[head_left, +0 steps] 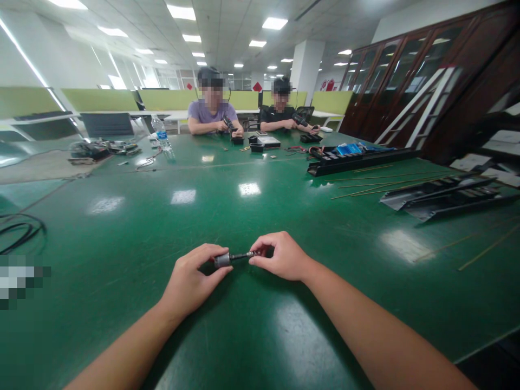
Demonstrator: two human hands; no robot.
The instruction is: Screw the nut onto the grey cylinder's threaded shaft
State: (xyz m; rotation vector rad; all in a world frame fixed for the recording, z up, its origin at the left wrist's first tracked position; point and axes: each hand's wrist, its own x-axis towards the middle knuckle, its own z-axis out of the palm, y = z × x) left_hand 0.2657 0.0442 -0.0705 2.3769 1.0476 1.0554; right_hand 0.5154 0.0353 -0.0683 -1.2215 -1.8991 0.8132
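Aligning, seemingly, a short grey metallic cylinder (223,260) pinched in the left hand (194,279) with a slim dark rod (239,256) pinched in the right hand (282,257) calls next for steadiness.

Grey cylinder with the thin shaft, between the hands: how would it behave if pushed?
The grey cylinder would probably roll, given its round side. Its metallic sheen suggests it is stiff and perhaps heavy for its size.

Your work surface is a glossy green table (211,214). At its left you have a coiled black cable (30,233); toward the far side, a clear bottle (161,135) stands upright. On your right lie thin rods (365,192) and dark channels (455,205).
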